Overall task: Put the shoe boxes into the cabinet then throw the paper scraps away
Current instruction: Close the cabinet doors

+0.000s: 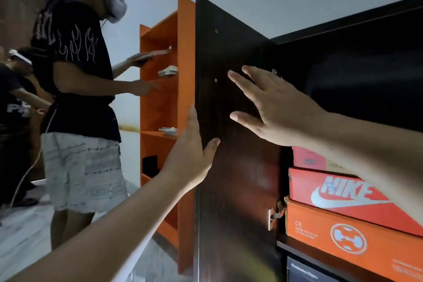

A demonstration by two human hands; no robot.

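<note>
The dark wooden cabinet door [235, 178] stands swung outward. My left hand [191, 155] clasps its outer edge, fingers behind it and thumb on the inner face. My right hand [272, 107] hovers spread over the door's inner face, holding nothing; whether it touches the wood I cannot tell. Inside the cabinet [366, 57] on a shelf lie stacked shoe boxes: an orange box [338, 240] at the bottom, a red Nike box [338, 192] on it, and another red box [307, 159] above. A dark box [306, 272] sits on the shelf below. No paper scraps are in view.
An orange open shelf unit [164, 103] stands just left of the door. A person in a black shirt and headset [75, 89] stands at that unit, hands on its shelves. Another person [16, 98] is at the far left. The light floor [27, 231] lies below.
</note>
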